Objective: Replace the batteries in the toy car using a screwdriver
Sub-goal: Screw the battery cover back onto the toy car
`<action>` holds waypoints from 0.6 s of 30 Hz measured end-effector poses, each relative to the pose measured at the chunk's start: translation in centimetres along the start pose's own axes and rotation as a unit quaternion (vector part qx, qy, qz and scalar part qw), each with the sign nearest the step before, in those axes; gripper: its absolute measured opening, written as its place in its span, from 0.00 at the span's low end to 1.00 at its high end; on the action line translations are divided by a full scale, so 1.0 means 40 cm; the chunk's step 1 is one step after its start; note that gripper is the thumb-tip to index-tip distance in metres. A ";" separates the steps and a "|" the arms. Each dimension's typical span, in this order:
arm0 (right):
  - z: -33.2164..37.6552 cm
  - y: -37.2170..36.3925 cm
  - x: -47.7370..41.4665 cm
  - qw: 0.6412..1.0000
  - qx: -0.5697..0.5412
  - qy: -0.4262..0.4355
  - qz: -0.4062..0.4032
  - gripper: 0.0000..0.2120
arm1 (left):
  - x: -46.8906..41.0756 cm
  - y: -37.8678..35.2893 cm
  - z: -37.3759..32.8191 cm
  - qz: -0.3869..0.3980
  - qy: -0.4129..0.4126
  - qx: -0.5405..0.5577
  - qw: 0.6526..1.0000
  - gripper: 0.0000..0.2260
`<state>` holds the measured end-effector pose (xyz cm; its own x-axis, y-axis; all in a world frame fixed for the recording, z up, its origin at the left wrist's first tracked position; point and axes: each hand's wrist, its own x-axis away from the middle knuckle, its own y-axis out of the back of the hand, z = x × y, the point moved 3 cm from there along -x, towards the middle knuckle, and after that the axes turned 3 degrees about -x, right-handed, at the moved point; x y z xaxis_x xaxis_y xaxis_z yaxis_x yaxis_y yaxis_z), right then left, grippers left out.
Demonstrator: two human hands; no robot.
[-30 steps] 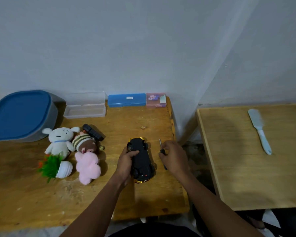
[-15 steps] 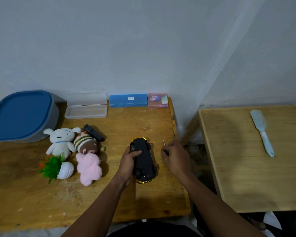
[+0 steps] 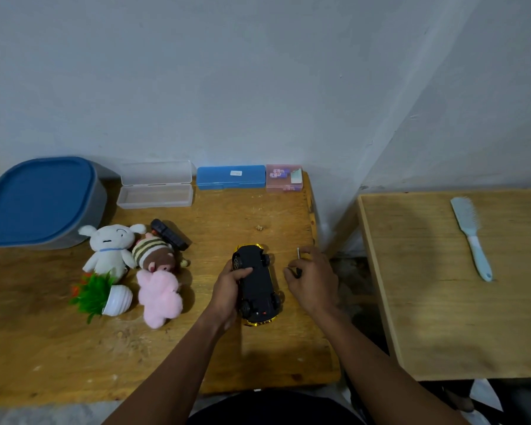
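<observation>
A yellow toy car [image 3: 256, 283] lies upside down on the wooden table [image 3: 59, 348], black underside and wheels up. My left hand [image 3: 229, 291] grips its left side, thumb across the underside. Just right of the car, my right hand [image 3: 311, 279] curls round a small screwdriver [image 3: 298, 259]; its metal tip sticks up past my fingers and the dark handle is mostly hidden in my palm. The tip is apart from the car.
Left of the car lie plush toys [image 3: 111, 246], a pink plush [image 3: 160, 294], a small fake plant [image 3: 100, 297] and a black remote [image 3: 170, 234]. Along the wall stand a blue-lidded bin [image 3: 37, 200], a clear case [image 3: 155, 188], a blue case [image 3: 230, 177] and a pink box [image 3: 284, 177]. A second table [image 3: 442, 302] holds a brush [image 3: 471, 234].
My right hand with the screwdriver has lifted slightly and shifted a little right of the car. My left hand keeps its hold on the car.
</observation>
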<state>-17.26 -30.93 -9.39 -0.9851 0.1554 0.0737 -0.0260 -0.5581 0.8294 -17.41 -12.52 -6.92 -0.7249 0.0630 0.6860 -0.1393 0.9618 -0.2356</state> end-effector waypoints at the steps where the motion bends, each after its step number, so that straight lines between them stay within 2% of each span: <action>1: -0.001 -0.004 -0.001 1.000 0.001 -0.005 -0.003 0.10 | 0.001 0.000 -0.001 0.002 -0.002 0.003 1.000 0.14; 9: 0.006 -0.018 -0.003 0.998 0.013 -0.018 -0.050 0.06 | 0.005 0.001 -0.004 0.010 -0.010 0.008 1.000 0.14; 18: 0.005 -0.018 -0.010 0.997 0.003 -0.043 -0.059 0.05 | 0.001 0.009 -0.005 0.010 -0.012 0.018 1.000 0.15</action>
<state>-16.81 -30.44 -9.92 -0.9572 0.2886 0.0219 -0.1398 -0.5274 0.8381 -17.34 -12.11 -6.84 -0.7439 0.0757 0.6640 -0.1487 0.9499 -0.2750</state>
